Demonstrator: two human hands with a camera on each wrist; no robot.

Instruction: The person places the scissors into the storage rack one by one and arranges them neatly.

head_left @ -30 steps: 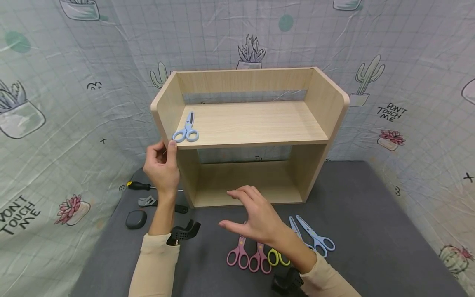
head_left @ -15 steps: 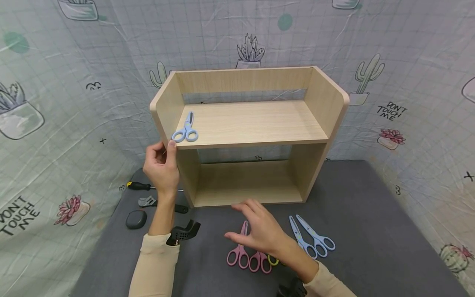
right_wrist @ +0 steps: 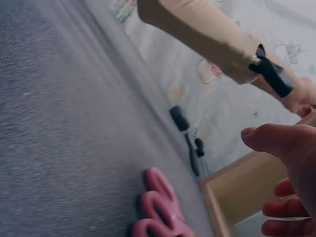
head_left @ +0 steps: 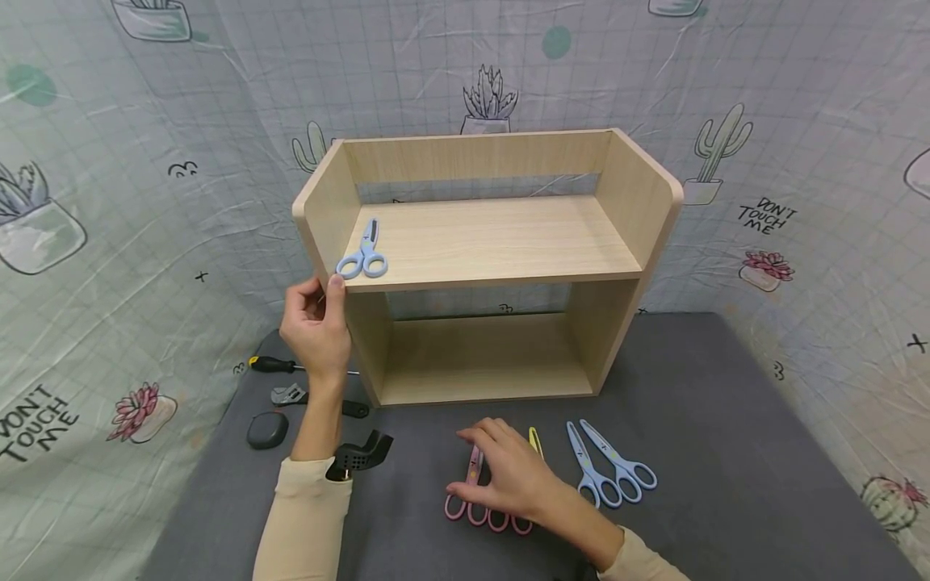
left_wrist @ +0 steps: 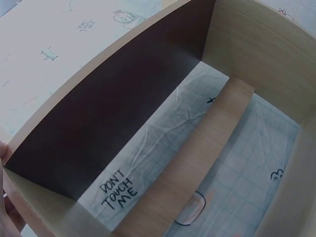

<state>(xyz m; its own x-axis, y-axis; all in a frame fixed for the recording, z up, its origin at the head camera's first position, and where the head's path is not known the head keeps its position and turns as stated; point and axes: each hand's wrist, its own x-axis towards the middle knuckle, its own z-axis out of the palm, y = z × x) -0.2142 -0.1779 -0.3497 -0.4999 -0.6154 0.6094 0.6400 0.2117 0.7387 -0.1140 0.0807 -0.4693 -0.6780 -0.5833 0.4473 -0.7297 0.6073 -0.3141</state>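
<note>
My left hand (head_left: 316, 327) grips the left side panel of a light wooden two-tier shelf (head_left: 494, 242), thumb at the upper board's front corner and fingers curled behind the panel. Blue scissors (head_left: 369, 242) lie on the upper board by that thumb. My right hand (head_left: 512, 472) hovers palm down over pink scissors (head_left: 475, 466), thumb spread from the fingers and nothing held. It partly hides two pink pairs and a yellow pair (head_left: 535, 441). In the right wrist view, pink handles (right_wrist: 170, 210) lie on the table, apart from the thumb. Two more blue scissors (head_left: 608, 449) lie to the right.
Left of the shelf lie a black-and-yellow screwdriver (head_left: 272, 364), an adjustable wrench (head_left: 291, 394) and a rounded black object (head_left: 266, 430). The left forearm passes over the wrench. A cactus-print cloth (head_left: 799, 121) hangs behind the grey table (head_left: 697, 387).
My right hand has drawn back from in front of the lower tier and down over the pink and yellow scissors. The left hand keeps its place on the shelf.
</note>
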